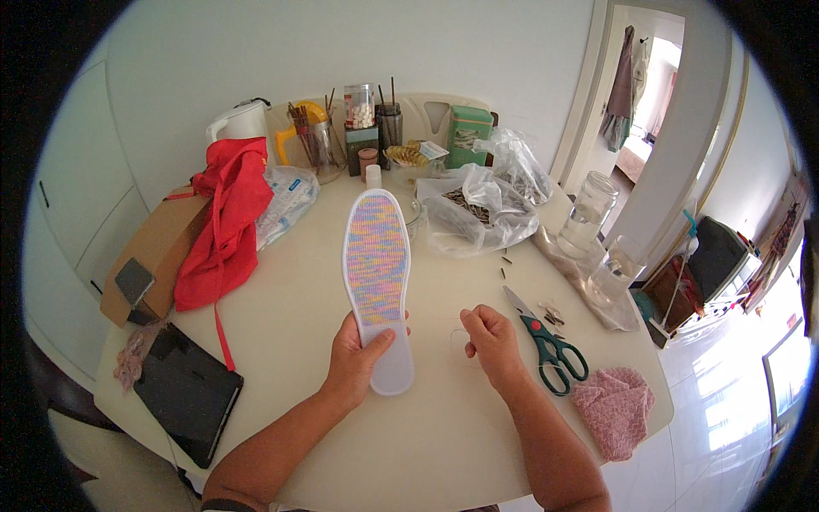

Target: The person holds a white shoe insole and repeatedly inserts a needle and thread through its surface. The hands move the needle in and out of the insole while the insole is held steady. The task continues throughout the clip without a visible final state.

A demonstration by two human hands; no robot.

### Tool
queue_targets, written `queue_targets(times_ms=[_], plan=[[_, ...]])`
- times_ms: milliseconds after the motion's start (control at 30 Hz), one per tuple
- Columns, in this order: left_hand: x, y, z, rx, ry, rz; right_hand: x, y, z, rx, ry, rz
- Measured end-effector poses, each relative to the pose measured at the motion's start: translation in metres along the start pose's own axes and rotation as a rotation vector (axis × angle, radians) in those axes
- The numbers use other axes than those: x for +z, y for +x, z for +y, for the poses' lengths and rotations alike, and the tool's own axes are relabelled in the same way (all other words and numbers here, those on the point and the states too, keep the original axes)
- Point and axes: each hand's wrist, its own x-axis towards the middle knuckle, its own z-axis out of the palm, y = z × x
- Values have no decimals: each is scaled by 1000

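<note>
An insole (377,269) with a white border is held upright over the table. Pink, yellow and blue stitching covers its upper part; the heel end is plain white. My left hand (358,358) grips it near the heel, thumb across the front and fingers behind. To the right, my right hand (489,342) is curled, thumb against forefinger, pinching a thin thread (457,339). One strand runs towards the insole and a loop hangs beside the hand. Whether a needle is between the fingers cannot be seen. Green-handled scissors (547,345) lie just right of that hand.
A pink cloth (614,409) lies at the table's right edge, near two glass vessels of water (585,221). Plastic bags (480,211) stand behind. On the left are a black flat case (189,390), a red bag (227,224) and a cardboard box (153,243).
</note>
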Motion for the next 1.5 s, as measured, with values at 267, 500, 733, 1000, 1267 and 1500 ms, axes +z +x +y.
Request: queue_targets(times_ms=[267,500,733,1000,1267,1500], plan=[[2,0,1,-19,-24,14,2,2,7,-163,-348,146],[2,-1,0,-22,-2,20,16,-15,-7,-380,-394,172],[1,-1,-6,-39,32,85,26,-24,-13,-912,-659,129],[0,-2,-10,-22,-9,69,31,-28,-17,-979,-693,171],[6,-5,-5,-30,83,60,30,-28,-16,-969,-712,168],[4,-6,-5,-22,82,42,30,-27,-14,-979,-714,163]])
